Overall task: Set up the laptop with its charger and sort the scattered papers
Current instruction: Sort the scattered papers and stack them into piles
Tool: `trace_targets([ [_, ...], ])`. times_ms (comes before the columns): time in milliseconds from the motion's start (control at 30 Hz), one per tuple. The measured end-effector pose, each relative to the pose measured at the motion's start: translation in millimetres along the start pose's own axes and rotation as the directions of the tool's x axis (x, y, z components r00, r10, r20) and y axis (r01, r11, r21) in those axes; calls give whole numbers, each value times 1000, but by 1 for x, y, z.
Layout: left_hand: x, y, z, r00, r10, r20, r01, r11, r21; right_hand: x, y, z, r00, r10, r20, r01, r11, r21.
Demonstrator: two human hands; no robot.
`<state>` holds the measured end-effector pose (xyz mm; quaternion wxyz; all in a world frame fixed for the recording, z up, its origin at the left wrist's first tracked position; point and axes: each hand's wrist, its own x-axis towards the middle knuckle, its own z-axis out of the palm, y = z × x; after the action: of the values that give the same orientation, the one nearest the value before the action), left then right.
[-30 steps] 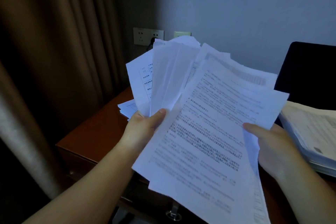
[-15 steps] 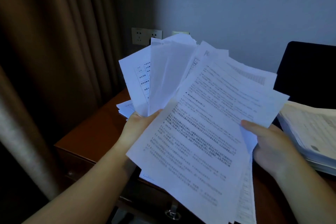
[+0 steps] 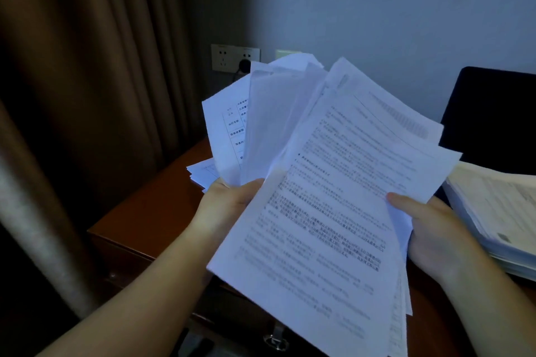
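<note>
The fanned sheaf of papers [image 3: 324,211] is held above the wooden desk [image 3: 150,217], its front sheet's long axis running from lower left up to upper right. The left hand [image 3: 229,206] pinches the rear sheets, thumb on top. The right hand [image 3: 429,229] grips the front sheets' right edge, thumb pointing left. A thick paper stack [image 3: 499,217] lies on the desk at right.

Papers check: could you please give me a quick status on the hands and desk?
Left hand and right hand both gripping the fanned papers, held above the desk. Thick stack at right. Nothing in the way.
</note>
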<state>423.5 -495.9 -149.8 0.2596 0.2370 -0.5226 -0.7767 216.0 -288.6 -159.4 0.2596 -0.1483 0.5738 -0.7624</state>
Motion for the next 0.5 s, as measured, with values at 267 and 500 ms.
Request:
trace_targets([
  [267, 3, -2, 8, 1000, -14, -27, 10, 993, -117, 6, 3, -8, 982, -96, -163, 81, 992, -98],
  [500, 5, -3, 7, 998, -41, -40, 33, 981, -192, 7, 3, -6, 988, -78, -136, 59, 989, -138],
])
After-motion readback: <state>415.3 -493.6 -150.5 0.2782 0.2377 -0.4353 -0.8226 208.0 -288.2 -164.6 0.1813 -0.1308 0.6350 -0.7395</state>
